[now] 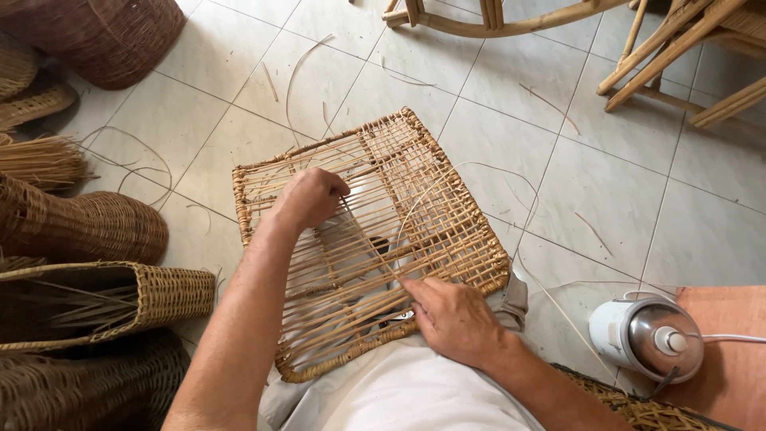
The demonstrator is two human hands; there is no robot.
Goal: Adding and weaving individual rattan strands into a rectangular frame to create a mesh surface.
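Pale glazed floor tiles with grey grout, littered with loose cane offcuts; workshop setting, viewed from above.

Near, 6 o'clock: white garment over lap; grey trousers beneath.

Right hand, 5 o'clock: fingers closed narrow, pinching thin cane strand against near edge of panel. Strand pale, flexible, looping up and away toward 1 o'clock.

Left hand, 10 o'clock of panel: loosely fisted, knuckles up, fingers hooked among the spokes; whether anything is gripped cannot be told.

Woven rattan panel, centre, resting across lap and tilted onto floor: rectangular, thick wrapped border, rounded corners. Right portion closely woven, checkered; left and middle open, long parallel spokes only. Honey-tan, matte, ridged.

Handling judgement: keep strand taut and flat, alternate over and under each spoke, press each row snug against the woven part, steady spokes with the other hand to hold spacing even.

Small white appliance with metallic lid, 4 o'clock, on orange-pink mat.

Left, 8 to 10 o'clock: open-mouthed wicker basket, darker woven forms, bundle of straight cane.

Far, 11 o'clock: large dark basket. Far, 12 to 2 o'clock: bent-cane furniture frames, smooth, pale, round-sectioned.
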